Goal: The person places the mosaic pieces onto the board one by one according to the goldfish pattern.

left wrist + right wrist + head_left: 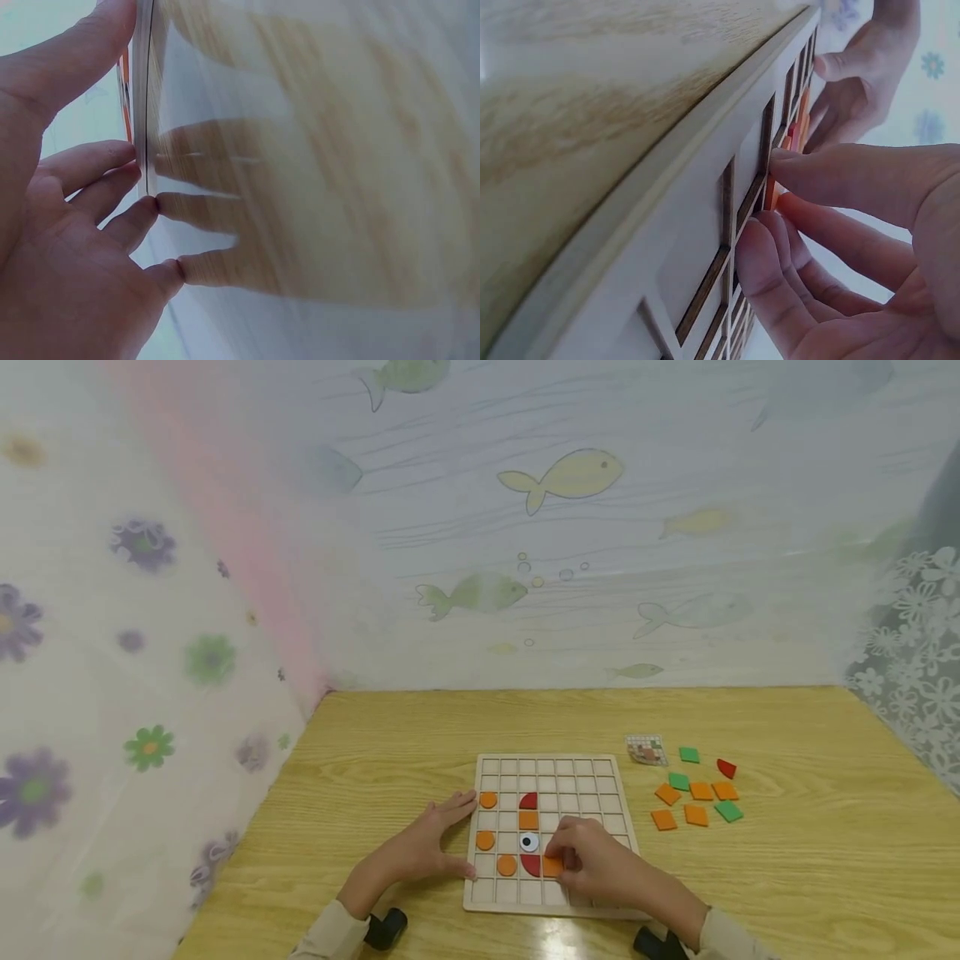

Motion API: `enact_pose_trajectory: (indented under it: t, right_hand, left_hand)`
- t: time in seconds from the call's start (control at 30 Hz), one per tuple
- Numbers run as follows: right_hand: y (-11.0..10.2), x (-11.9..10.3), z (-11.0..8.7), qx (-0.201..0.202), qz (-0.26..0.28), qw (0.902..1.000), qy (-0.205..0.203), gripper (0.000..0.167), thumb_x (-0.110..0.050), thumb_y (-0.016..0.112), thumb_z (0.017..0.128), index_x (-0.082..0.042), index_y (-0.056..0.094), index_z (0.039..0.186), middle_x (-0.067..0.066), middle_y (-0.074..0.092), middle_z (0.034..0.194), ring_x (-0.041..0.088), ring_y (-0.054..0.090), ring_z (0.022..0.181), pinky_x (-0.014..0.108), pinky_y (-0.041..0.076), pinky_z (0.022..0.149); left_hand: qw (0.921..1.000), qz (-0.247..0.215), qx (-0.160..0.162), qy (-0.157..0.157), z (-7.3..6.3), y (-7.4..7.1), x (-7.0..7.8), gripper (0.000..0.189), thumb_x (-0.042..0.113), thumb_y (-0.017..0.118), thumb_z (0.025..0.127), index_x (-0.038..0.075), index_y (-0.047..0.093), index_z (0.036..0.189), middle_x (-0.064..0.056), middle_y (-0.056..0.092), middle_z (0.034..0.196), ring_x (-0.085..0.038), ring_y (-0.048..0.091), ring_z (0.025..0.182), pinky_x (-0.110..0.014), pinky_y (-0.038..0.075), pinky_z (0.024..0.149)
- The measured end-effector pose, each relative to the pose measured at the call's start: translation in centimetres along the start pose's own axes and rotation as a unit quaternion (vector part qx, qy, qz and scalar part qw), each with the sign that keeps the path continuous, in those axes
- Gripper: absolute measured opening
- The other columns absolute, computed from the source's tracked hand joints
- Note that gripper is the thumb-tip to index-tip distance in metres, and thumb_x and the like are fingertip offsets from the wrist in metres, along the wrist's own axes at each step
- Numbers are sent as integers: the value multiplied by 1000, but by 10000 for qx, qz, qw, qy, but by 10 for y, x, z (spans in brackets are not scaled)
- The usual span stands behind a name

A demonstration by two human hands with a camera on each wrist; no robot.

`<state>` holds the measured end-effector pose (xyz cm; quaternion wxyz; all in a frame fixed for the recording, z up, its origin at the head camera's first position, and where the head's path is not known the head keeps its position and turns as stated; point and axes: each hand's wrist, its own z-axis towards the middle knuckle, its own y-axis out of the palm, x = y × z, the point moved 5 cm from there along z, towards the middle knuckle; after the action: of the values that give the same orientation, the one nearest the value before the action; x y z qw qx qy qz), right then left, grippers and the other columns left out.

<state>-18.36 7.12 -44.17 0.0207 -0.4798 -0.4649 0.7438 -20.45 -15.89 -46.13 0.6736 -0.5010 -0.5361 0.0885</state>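
Observation:
A wooden grid board (611, 793) lies on the table. It holds three orange discs, a white eye disc (529, 842), two red curved pieces and orange squares. My right hand (581, 862) pinches an orange square tile (552, 866) in a cell of the lower rows; in the right wrist view the fingertips (780, 225) close round the tile (771, 196) against the board's grid (705, 225). My left hand (450, 837) lies with straight fingers against the board's left edge; the left wrist view shows its fingers (120, 161) touching that edge (142, 112).
To the right of the board lie several loose tiles: orange squares (701, 791), green squares (728, 811) and a red piece (725, 767). A small pattern card (647, 749) sits behind them. Patterned curtains close in the table at the left, back and right.

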Motion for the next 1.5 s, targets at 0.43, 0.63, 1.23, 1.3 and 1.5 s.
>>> enact_pose_trajectory:
  t: [0.43, 0.63, 1.23, 1.3, 1.5]
  right_hand:
    - [-2, -2, 3, -146, -30, 9999, 75, 17, 2, 72, 74, -4, 71, 90, -4, 55, 82, 4, 49, 66, 18, 46, 55]
    - [-4, 0, 1, -209, -114, 9997, 29, 17, -2, 73, 76, -7, 71, 92, -6, 56, 84, 3, 49, 69, 19, 46, 59]
    - [-48, 16, -17, 172, -559, 9982, -114, 16, -6, 71, 81, -10, 68, 96, -4, 59, 94, 12, 54, 79, 28, 50, 67]
    - [-53, 19, -20, 231, -570, 9980, -117, 16, -7, 71, 82, -11, 68, 97, -4, 59, 94, 14, 54, 80, 29, 51, 67]
    - [-66, 29, -30, 399, -482, 9980, -81, 18, -8, 74, 81, -9, 67, 97, -1, 59, 97, 17, 53, 80, 25, 48, 60]
  left_hand:
    - [10000, -11, -3, -47, -1, -1, 2, 94, 42, 79, 73, 4, 34, 147, -8, 24, 154, -30, 16, 142, -57, 6, 112]
    - [10000, 5, -5, -58, -1, -2, 2, 94, 40, 79, 73, 4, 34, 147, -8, 24, 154, -29, 15, 142, -57, 6, 112]
    - [9999, 49, -31, -112, -1, -2, 4, 94, 41, 79, 72, 6, 34, 147, -6, 24, 155, -27, 16, 142, -56, 6, 112]
    - [9999, 38, -39, -96, -1, -2, 4, 94, 40, 79, 73, 5, 34, 147, -6, 24, 155, -28, 16, 142, -56, 6, 112]
    - [9999, -18, -71, -108, -1, -1, 4, 95, 42, 79, 72, 6, 33, 147, -6, 23, 155, -27, 15, 143, -57, 6, 112]
